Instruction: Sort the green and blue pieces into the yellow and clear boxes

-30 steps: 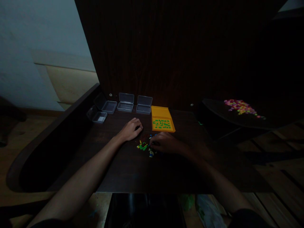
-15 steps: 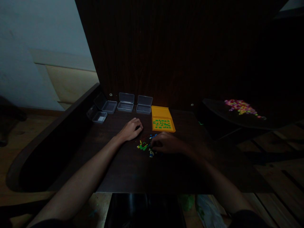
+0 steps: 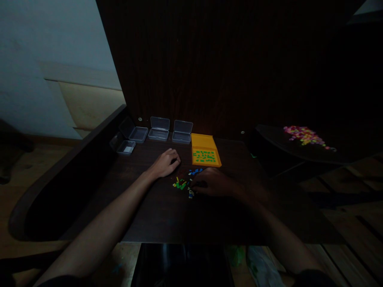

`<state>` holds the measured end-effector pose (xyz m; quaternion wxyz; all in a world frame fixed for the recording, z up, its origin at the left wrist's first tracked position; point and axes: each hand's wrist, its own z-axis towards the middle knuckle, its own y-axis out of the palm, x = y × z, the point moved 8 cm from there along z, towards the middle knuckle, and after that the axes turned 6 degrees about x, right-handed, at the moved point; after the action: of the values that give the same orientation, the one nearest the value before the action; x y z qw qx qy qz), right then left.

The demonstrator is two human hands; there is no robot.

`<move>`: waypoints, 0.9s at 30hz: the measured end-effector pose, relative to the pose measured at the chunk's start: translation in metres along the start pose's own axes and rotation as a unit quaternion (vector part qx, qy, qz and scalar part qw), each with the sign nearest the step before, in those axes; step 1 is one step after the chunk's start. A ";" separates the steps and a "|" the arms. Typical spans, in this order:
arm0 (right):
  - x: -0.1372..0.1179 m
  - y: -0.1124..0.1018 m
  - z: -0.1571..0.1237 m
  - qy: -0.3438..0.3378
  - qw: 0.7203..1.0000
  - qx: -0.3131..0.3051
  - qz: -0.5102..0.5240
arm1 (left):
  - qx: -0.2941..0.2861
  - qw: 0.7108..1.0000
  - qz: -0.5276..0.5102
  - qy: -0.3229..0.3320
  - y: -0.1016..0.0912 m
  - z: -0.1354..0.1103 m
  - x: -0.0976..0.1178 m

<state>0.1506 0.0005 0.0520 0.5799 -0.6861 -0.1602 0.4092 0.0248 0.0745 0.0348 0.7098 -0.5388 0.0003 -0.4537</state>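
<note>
A small pile of coloured beads, green, yellow, blue and red, lies on the dark table. My right hand rests at the pile's right edge, fingers curled down onto the beads; what they pinch is hidden in the dim light. My left hand lies loosely curled on the table just left of the pile, holding nothing I can see. Behind the pile stands an open orange box with several green beads in it.
Several clear plastic boxes with open lids stand in a row at the table's back left. A dark wooden panel rises behind them. A second dark surface at the right carries a heap of pink and yellow beads.
My right hand has slid slightly to the right, uncovering a few blue beads above the pile. My left hand has stayed where it was.
</note>
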 end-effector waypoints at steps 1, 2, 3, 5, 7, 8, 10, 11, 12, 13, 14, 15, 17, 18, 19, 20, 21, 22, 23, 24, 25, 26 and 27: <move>0.002 -0.002 0.000 0.013 1.000 0.005 -0.008 | 0.001 1.000 0.001 -0.001 0.000 0.000 0.000; 0.004 -0.003 0.000 0.026 0.999 0.008 -0.021 | 0.002 1.000 0.001 -0.002 0.000 0.000 0.000; 0.005 -0.004 -0.001 0.037 0.999 0.007 -0.036 | 0.002 1.000 0.001 -0.002 -0.001 0.000 0.000; 0.008 -0.002 -0.001 0.051 0.997 0.002 -0.056 | 0.004 1.000 0.000 -0.001 -0.001 0.000 0.000; 0.009 0.002 -0.001 0.053 0.997 -0.006 -0.059 | 0.003 1.000 -0.002 0.000 -0.001 0.000 0.000; 0.010 0.005 -0.001 0.053 0.997 -0.009 -0.058 | 0.003 1.000 -0.002 0.000 -0.001 0.000 0.000; 0.011 0.008 -0.001 0.052 0.997 -0.010 -0.059 | 0.003 1.000 -0.002 0.000 -0.001 0.000 0.000; 0.011 0.008 -0.001 0.052 0.997 -0.009 -0.059 | 0.003 1.000 -0.002 -0.001 -0.001 0.000 0.000; 0.010 0.008 -0.001 0.049 0.997 -0.007 -0.057 | 0.003 1.000 -0.002 0.000 -0.001 0.000 -0.001; 0.009 0.008 -0.001 0.044 0.998 -0.006 -0.052 | 0.004 1.000 -0.001 0.000 0.000 0.000 -0.001; 0.007 0.007 -0.001 0.038 0.998 -0.007 -0.045 | 0.004 1.000 -0.001 0.000 0.000 0.000 -0.001; 0.006 0.007 -0.001 0.031 0.999 -0.009 -0.036 | 0.003 1.000 -0.001 0.000 0.000 0.000 -0.001; 0.004 0.007 0.000 0.024 0.999 -0.009 -0.026 | 0.003 1.000 0.000 0.000 0.000 0.000 -0.002; 0.005 0.007 0.000 0.027 0.999 -0.007 -0.029 | 0.004 1.000 0.000 0.000 0.000 0.000 -0.002; 0.006 0.007 -0.001 0.033 0.999 -0.004 -0.036 | 0.005 1.000 0.001 0.001 0.000 0.000 -0.002; 0.008 0.008 -0.001 0.042 0.998 0.001 -0.046 | 0.005 1.000 0.001 0.002 0.000 0.000 -0.001; 0.010 0.009 -0.001 0.050 0.997 0.004 -0.055 | 0.007 1.000 0.001 0.002 0.000 0.000 -0.001; 0.011 0.009 0.000 0.055 0.997 0.006 -0.061 | 0.008 1.000 0.001 0.003 0.000 0.000 -0.001; 0.011 0.011 0.000 0.058 0.996 0.006 -0.064 | 0.009 1.000 0.000 0.003 -0.001 0.000 -0.001; 0.011 0.011 0.001 0.058 0.996 0.007 -0.063 | 0.009 1.000 0.000 0.003 -0.001 0.000 -0.001; 0.010 0.012 0.001 0.055 0.997 0.006 -0.061 | 0.009 1.000 0.000 0.002 -0.001 0.000 -0.001; 0.009 0.013 0.002 0.052 0.997 0.004 -0.058 | 0.009 1.000 0.000 0.003 -0.001 0.000 -0.001; 0.008 0.014 0.003 0.050 0.997 0.002 -0.056 | 0.009 1.000 0.000 0.002 -0.001 0.000 -0.001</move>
<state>0.1500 0.0042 0.0364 0.6104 -0.6945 -0.1686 0.3416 0.0237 0.0747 0.0346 0.7148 -0.5313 -0.0018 -0.4547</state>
